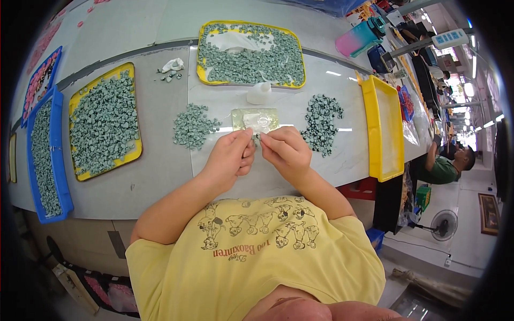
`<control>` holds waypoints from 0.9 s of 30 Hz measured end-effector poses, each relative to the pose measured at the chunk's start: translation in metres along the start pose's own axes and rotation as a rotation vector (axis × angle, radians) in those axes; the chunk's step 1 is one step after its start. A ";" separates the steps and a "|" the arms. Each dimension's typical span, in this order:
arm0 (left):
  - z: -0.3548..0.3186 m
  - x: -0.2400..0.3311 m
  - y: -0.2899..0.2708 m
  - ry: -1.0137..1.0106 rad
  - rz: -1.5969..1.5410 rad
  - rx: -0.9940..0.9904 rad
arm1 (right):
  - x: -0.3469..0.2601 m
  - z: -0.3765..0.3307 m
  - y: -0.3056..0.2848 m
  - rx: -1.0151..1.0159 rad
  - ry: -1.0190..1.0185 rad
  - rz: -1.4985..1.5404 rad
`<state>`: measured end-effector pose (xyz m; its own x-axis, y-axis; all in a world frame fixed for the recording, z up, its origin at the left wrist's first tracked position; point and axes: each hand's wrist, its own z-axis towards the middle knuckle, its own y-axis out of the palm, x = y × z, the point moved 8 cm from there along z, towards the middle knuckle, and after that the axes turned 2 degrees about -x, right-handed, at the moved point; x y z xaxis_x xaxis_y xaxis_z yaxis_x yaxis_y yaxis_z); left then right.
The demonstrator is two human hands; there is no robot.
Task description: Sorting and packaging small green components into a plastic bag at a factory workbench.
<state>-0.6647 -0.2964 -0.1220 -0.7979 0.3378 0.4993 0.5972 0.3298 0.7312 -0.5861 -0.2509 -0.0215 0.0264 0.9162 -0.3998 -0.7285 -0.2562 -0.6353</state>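
Observation:
My left hand [231,155] and my right hand [288,152] meet close together in front of me, fingers pinched. Between their fingertips is a small grey-green piece [256,138] with dark spots, too small to make out in detail. Just beyond lies a yellowish-green rectangular pad [272,114] with a white patch on it. Behind that stands a small white squeeze bottle [259,94]. One loose pile of grey-green pieces [194,127] lies to the left of my hands. To the right lies a second pile of darker-looking pieces [322,122].
Yellow trays of green pieces stand at the back [303,67] and left [137,152]. Beyond the left one is a blue bin [65,200]. A yellow tray [384,174] sits at the right edge. A crumpled white wad [173,65] and a pink-teal bottle [360,37] are farther back. Another person [447,167] is at right.

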 end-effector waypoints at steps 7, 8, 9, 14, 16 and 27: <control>-0.002 0.000 -0.001 -0.004 -0.019 0.002 | -0.006 0.003 0.006 -0.046 -0.084 -0.038; -0.002 0.000 -0.001 -0.003 -0.024 -0.001 | -0.007 0.003 0.006 -0.046 -0.084 -0.038; -0.003 0.000 0.000 -0.002 -0.024 -0.001 | -0.009 0.003 0.006 -0.047 -0.092 -0.050; -0.006 0.005 0.001 0.137 0.040 0.032 | -0.013 -0.002 0.010 0.017 -0.106 -0.040; -0.005 0.004 0.000 0.135 0.055 0.035 | -0.011 -0.004 0.009 0.040 -0.084 -0.018; 0.001 -0.010 -0.001 -0.070 0.229 0.059 | 0.093 -0.034 -0.034 -0.376 0.591 -0.121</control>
<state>-0.6571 -0.2994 -0.1284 -0.6345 0.4697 0.6139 0.7674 0.2876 0.5731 -0.5360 -0.1673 -0.0596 0.5369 0.6519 -0.5355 -0.4139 -0.3496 -0.8405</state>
